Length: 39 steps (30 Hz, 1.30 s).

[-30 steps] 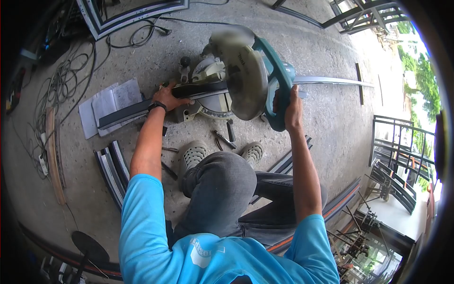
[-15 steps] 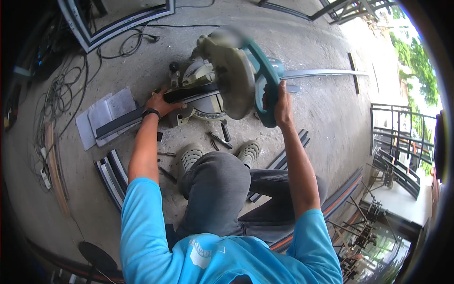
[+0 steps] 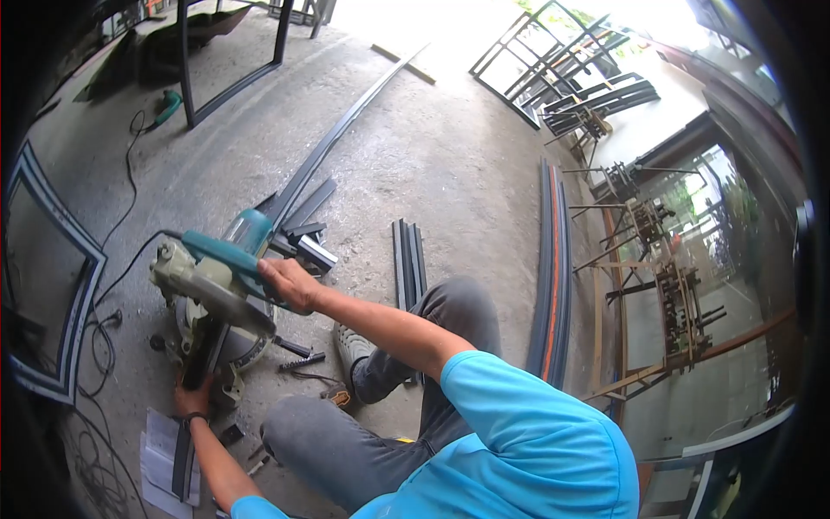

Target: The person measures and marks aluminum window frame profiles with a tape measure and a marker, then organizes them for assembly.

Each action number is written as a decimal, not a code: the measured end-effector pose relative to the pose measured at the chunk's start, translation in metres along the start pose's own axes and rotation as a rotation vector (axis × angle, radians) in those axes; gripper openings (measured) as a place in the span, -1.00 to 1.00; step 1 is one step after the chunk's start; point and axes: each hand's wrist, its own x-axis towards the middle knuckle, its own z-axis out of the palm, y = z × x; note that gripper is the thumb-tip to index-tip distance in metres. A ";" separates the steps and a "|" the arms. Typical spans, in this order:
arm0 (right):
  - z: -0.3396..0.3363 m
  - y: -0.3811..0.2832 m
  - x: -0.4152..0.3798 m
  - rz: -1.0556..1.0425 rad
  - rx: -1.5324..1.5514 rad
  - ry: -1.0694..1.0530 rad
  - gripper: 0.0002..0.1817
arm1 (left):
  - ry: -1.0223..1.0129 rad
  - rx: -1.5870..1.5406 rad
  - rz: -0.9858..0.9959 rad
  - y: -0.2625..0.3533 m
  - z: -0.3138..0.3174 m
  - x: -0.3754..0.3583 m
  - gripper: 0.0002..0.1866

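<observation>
A teal and grey miter saw (image 3: 207, 290) stands on the concrete floor in front of me. My right hand (image 3: 291, 285) is closed around its teal handle. With my left hand (image 3: 192, 396), which is partly hidden, I grip a dark metal profile (image 3: 204, 355) on the saw base, under the saw head. From the far side of the saw a long metal profile (image 3: 333, 138) runs out across the floor. Several short profile offcuts (image 3: 309, 229) lie beside the saw.
Sheets of paper (image 3: 158, 458) lie under a dark profile piece (image 3: 183, 463) near my left forearm. A framed panel (image 3: 52, 208) stands at the left, with cables (image 3: 108, 346) beside it. Long profiles (image 3: 553, 277) lie at the right, near metal stands (image 3: 666, 303).
My view has swung to the right, so the saw and both hands now appear further left. My right hand stays on the saw handle and my left hand on the profile.
</observation>
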 end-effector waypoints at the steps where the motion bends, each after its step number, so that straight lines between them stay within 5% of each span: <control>1: 0.000 0.000 -0.002 0.020 0.030 -0.018 -0.22 | 0.011 0.040 -0.015 0.007 -0.004 -0.004 -0.02; 5: 0.004 0.024 -0.002 -0.044 -0.036 0.022 -0.25 | 0.030 0.015 0.016 0.054 -0.031 -0.027 -0.23; 11: 0.007 0.037 -0.006 -0.092 -0.048 0.062 -0.30 | -0.040 -0.084 0.038 0.026 -0.016 -0.011 -0.24; 28: 0.017 0.085 -0.021 -0.104 -0.071 0.048 -0.40 | -0.060 0.078 -0.072 0.017 -0.009 -0.002 0.07; 30: 0.001 0.029 -0.014 -0.089 -0.050 0.014 -0.37 | -0.177 -0.050 -0.035 0.026 -0.023 -0.017 0.05; 31: -0.008 -0.009 0.003 0.079 -0.017 -0.053 -0.36 | 0.154 0.047 0.113 -0.006 -0.004 -0.035 0.05; 33: -0.016 -0.066 0.026 0.031 -0.143 0.001 -0.31 | 0.121 0.028 0.201 -0.024 -0.016 -0.060 -0.02; 36: -0.012 -0.117 0.075 0.078 -0.257 0.011 -0.20 | 0.008 0.142 0.124 0.021 -0.087 -0.113 -0.34; 38: -0.006 -0.140 0.091 -0.033 -0.318 0.009 -0.23 | 0.064 0.072 0.220 0.052 -0.132 -0.131 -0.40; 39: -0.001 -0.162 0.077 -0.189 -0.623 0.124 -0.19 | 0.098 0.172 0.253 0.087 -0.157 -0.141 -0.40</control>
